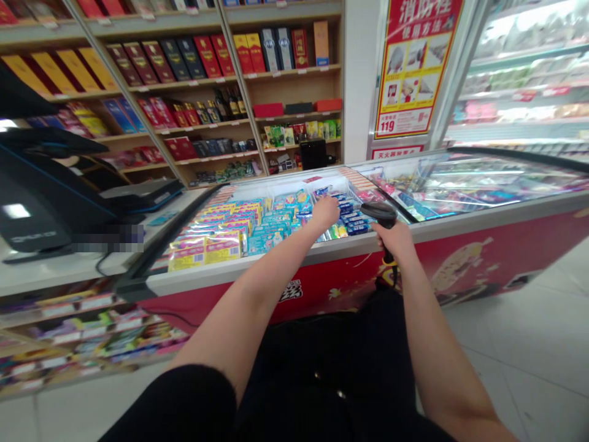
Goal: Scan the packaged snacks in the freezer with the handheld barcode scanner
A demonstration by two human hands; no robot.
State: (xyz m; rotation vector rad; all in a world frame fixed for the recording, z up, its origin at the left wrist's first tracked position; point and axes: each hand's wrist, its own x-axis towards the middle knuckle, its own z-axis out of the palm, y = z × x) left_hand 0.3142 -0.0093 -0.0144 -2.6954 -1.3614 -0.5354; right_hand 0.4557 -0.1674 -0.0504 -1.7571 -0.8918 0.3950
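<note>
**Reaching into the freezer, scanner ready**

My left hand (324, 212) is stretched out over the open freezer (294, 270), down among the blue packs (352, 216) at the right end of the open bay. I see only its back, so I cannot tell whether my fingers are spread or already closing on a pack. My right hand (394, 240) is wrapped tight around the handle of the scanner (380, 213), its dark head standing just above the freezer rim, right beside the blue packs and pointing roughly their way.

I judge I am at the picking stage: one hand choosing a pack, the other holding the scanner close by. The next move calls for a firm pinch on one pack, lifting it clear of its neighbours and turning its code to face the scanner head.

Yellow packs (207, 245) fill the left of the bay. A till (41, 202) stands on the surface to my left, and shelves (184, 86) line the back wall.
</note>
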